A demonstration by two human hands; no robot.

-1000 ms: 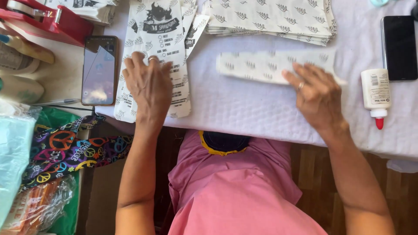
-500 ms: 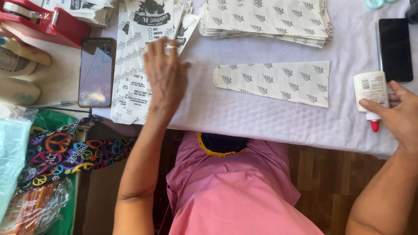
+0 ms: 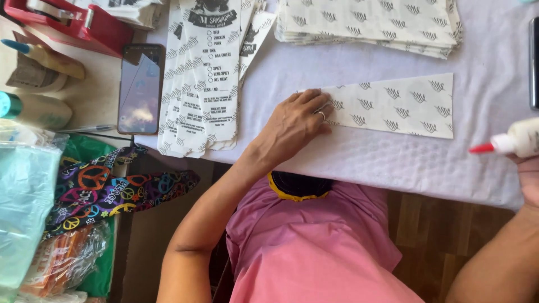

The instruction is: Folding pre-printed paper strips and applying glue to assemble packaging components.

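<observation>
Pressing flat, left hand (image 3: pixel 292 126) fingers together on patterned paper (image 3: pixel 393 104) — right hand (image 3: pixel 528 179) clamps glue bottle (image 3: pixel 519 140).

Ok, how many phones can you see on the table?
2. One phone lies left of the printed paper sheets; a second phone is cut off at the right edge.
</observation>
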